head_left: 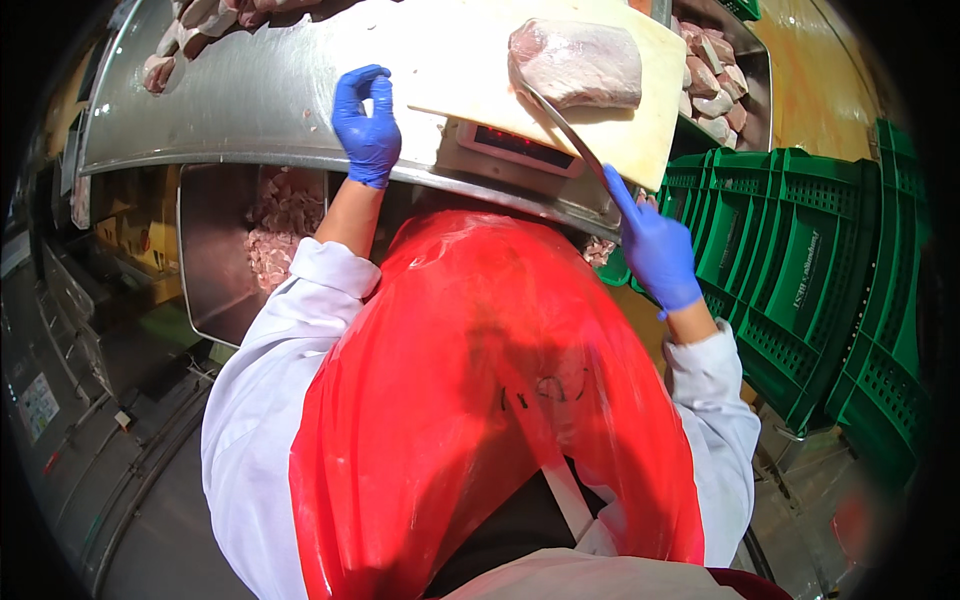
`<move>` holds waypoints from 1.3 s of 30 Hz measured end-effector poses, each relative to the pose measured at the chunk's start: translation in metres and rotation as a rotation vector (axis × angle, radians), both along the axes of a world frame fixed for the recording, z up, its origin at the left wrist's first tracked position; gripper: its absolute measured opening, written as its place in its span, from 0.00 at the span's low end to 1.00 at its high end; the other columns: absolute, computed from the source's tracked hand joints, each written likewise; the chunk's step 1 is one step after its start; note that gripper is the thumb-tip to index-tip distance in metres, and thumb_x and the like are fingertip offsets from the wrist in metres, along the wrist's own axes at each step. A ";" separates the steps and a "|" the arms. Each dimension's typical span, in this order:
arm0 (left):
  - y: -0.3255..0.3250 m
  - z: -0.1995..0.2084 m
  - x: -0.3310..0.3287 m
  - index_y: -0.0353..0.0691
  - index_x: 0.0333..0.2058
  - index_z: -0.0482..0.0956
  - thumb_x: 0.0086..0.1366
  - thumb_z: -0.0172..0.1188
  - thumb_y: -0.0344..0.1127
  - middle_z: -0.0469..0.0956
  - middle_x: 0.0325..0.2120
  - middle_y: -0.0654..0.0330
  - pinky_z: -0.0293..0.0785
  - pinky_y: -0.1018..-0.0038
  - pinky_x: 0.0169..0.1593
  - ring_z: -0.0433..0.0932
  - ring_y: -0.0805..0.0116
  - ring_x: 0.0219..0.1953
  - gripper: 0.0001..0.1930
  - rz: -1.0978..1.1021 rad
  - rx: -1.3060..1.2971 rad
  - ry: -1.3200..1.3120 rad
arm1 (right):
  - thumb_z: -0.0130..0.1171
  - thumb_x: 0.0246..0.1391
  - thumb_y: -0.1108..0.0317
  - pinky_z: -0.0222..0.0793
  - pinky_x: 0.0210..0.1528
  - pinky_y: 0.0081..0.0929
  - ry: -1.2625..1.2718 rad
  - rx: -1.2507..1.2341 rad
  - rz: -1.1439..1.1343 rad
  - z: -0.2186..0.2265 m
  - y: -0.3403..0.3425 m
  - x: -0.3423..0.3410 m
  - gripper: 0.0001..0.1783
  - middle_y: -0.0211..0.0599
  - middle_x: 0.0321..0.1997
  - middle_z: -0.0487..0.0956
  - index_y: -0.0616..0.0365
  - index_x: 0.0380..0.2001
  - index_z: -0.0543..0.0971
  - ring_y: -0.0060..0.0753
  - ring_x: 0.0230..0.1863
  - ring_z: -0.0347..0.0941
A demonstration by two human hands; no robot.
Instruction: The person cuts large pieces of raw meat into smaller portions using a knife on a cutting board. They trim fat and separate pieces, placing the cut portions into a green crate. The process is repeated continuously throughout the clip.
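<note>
Touching meat (578, 62): knife (560, 122), right grip (655, 252).

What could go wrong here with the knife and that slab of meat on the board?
The knife in the right hand points toward the meat; a slip could swing it toward the left hand on the steel table. The cutting board overhangs a scale and might tip.

Bright overhead lighting, glare on the steel table (250, 90), soft shadow across the red apron (480, 380), strong fisheye bending at the rim, dark vignetted corners, slight blur at far edges, centre sharp.
</note>
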State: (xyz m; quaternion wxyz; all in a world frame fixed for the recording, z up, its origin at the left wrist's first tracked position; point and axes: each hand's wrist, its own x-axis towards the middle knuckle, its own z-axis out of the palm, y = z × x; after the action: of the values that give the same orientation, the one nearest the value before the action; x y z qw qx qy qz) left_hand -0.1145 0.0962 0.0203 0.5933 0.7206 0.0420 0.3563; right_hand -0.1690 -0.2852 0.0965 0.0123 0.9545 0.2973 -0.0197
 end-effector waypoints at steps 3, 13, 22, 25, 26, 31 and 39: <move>-0.032 0.007 0.006 0.36 0.38 0.79 0.59 0.68 0.28 0.80 0.30 0.60 0.75 0.74 0.39 0.78 0.72 0.32 0.09 -0.097 0.182 0.005 | 0.57 0.52 0.76 0.72 0.24 0.41 0.142 0.013 -0.034 0.016 -0.029 -0.015 0.46 0.43 0.23 0.73 0.33 0.73 0.58 0.46 0.19 0.74; -0.090 -0.019 0.037 0.49 0.31 0.79 0.53 0.65 0.35 0.76 0.25 0.64 0.66 0.64 0.38 0.75 0.62 0.30 0.06 -0.135 0.743 -0.077 | 0.59 0.55 0.71 0.73 0.30 0.43 0.077 0.614 -0.193 0.000 0.056 0.033 0.44 0.47 0.29 0.79 0.33 0.73 0.58 0.52 0.26 0.77; -0.089 -0.019 0.033 0.49 0.30 0.80 0.54 0.65 0.35 0.77 0.24 0.67 0.64 0.65 0.39 0.76 0.64 0.30 0.05 -0.111 0.687 -0.094 | 0.56 0.53 0.73 0.73 0.23 0.43 0.003 0.188 -0.043 -0.010 0.042 0.023 0.45 0.39 0.22 0.76 0.30 0.73 0.58 0.45 0.19 0.75; -0.088 -0.022 0.033 0.49 0.30 0.81 0.54 0.65 0.35 0.78 0.24 0.67 0.65 0.66 0.39 0.77 0.65 0.29 0.05 -0.104 0.675 -0.077 | 0.52 0.54 0.74 0.74 0.23 0.45 0.059 0.059 -0.042 0.004 0.056 0.030 0.45 0.41 0.24 0.78 0.33 0.74 0.55 0.47 0.20 0.76; -0.086 -0.021 0.032 0.49 0.31 0.81 0.53 0.66 0.35 0.79 0.25 0.67 0.66 0.67 0.39 0.77 0.66 0.28 0.05 -0.105 0.665 -0.055 | 0.51 0.55 0.74 0.74 0.23 0.45 0.078 0.030 -0.053 0.009 0.069 0.036 0.44 0.42 0.24 0.79 0.34 0.74 0.54 0.47 0.20 0.77; -0.082 -0.015 0.036 0.48 0.30 0.83 0.54 0.66 0.34 0.80 0.24 0.66 0.69 0.68 0.37 0.78 0.66 0.26 0.04 -0.110 0.664 -0.026 | 0.48 0.57 0.72 0.75 0.25 0.47 0.055 0.062 -0.109 0.000 0.127 0.067 0.40 0.47 0.27 0.81 0.40 0.74 0.55 0.50 0.24 0.80; -0.008 -0.006 0.059 0.36 0.32 0.80 0.60 0.62 0.28 0.83 0.44 0.51 0.76 0.72 0.50 0.81 0.66 0.45 0.03 -0.313 -0.376 0.209 | 0.57 0.54 0.74 0.73 0.24 0.46 0.261 0.036 -0.219 0.028 0.047 -0.029 0.48 0.47 0.21 0.75 0.39 0.75 0.52 0.51 0.21 0.76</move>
State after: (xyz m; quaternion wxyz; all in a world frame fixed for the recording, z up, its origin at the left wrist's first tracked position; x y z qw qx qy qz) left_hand -0.0558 0.0885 0.0143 0.7570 0.6284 0.0565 0.1698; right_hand -0.1980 -0.2385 0.1247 -0.0459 0.9705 0.1910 -0.1395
